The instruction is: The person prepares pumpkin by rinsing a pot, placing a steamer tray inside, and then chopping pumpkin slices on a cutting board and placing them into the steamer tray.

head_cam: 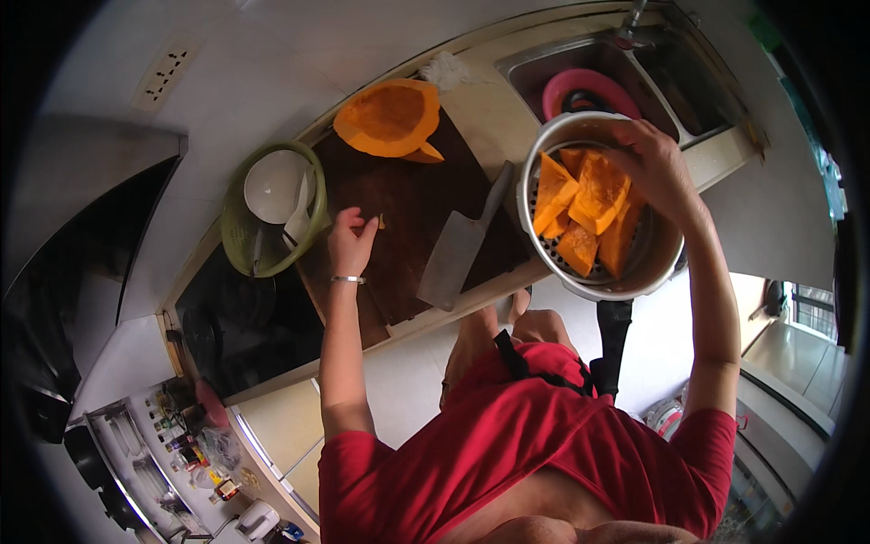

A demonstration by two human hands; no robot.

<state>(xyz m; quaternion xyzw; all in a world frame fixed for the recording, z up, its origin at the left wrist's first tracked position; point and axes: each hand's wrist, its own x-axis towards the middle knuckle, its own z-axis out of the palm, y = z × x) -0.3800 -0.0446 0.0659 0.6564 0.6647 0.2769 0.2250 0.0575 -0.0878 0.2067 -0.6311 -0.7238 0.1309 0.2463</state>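
Observation:
My right hand (pixel 652 160) is over the far right rim of a metal pot (pixel 530 224) with a long black handle (pixel 614 340), its fingers reaching inside. Orange pumpkin pieces (pixel 598 197) lie on a perforated steamer plate (pixel 552 253) in the pot. My left hand (pixel 352 238) is above a dark brown cutting board (pixel 401 197), thumb and fingertips bent together. A small yellowish scrap (pixel 382 221) is at the fingertips; whether it is gripped is unclear. A cleaver (pixel 459 248) lies on the board. Behind it rests a hollowed pumpkin half (pixel 391 115) beside a cut wedge (pixel 426 154).
A green basket (pixel 234 234) holds a white bowl (pixel 274 187) and utensils, left of the board. A black cooktop (pixel 251 326) is nearer left. The sink (pixel 533 64) contains a pink basin (pixel 564 85). Bottles and jars (pixel 197 455) crowd the lower-left counter.

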